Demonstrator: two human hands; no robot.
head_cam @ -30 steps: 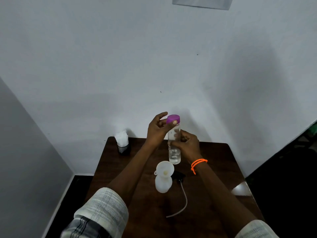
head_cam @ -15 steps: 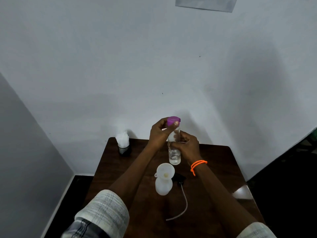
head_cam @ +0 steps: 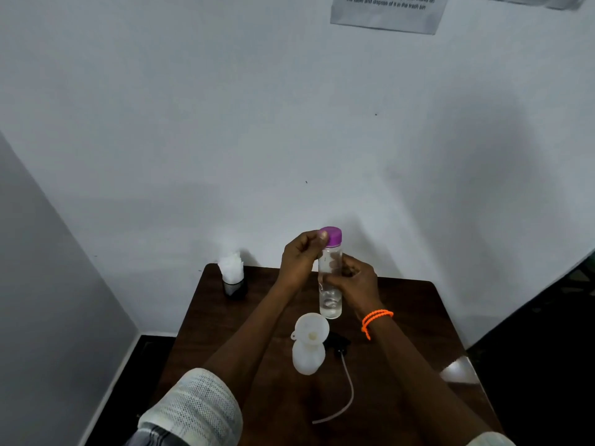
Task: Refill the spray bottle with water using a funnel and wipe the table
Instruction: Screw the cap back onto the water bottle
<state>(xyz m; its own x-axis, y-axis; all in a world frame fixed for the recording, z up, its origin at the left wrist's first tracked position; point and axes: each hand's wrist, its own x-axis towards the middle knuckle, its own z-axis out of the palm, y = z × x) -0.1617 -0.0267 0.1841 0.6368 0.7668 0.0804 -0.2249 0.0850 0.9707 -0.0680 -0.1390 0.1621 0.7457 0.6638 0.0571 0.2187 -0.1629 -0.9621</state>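
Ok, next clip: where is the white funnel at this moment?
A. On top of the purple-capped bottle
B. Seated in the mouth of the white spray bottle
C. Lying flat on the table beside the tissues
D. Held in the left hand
B: the funnel sits in the neck of the white spray bottle, standing on the table, while both hands are on the clear purple-capped bottle.

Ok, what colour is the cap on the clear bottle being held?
Purple cap, clearest in the head view, on the clear bottle.
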